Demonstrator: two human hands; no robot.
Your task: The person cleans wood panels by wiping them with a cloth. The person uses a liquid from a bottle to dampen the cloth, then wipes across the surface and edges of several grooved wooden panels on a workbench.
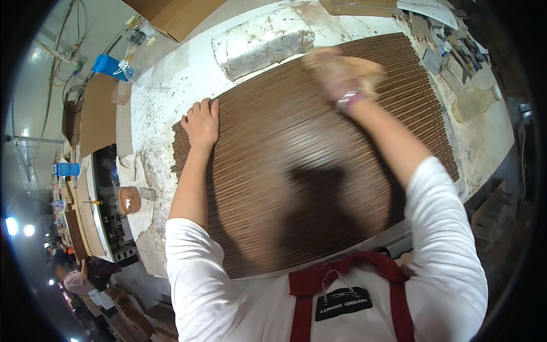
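Well off to the left of the one ribbed brown panel (pixel 307 148) are two blue containers: the farther blue container (pixel 67 169) and the nearer blue container (pixel 107 65). What either holds cannot be made out. Beside the nearer one, also left of the panel, is one clear tub (pixel 121 93), its contents unclear. Closer to the panel's left edge, one round see-through cup (pixel 130 200) has brownish-orange contents.

The left hand (pixel 201 122) lies palm down on the panel near its far left corner, fingers slightly spread at the far edge and grasping nothing; the panel is directly beneath it. Just beyond the panel's far edge lies one silvery wrapped block (pixel 262 43). Over the far part of the panel, right of its middle, is the right hand (pixel 333 77), with one tan cloth-like piece (pixel 367 69) at it; both are blurred, so whether the fingers clench it or only press cannot be told.

Right of the panel lie several overlapping tools (pixel 461 54), not countable, and one translucent yellowish bottle (pixel 477 105), its fill level unclear.
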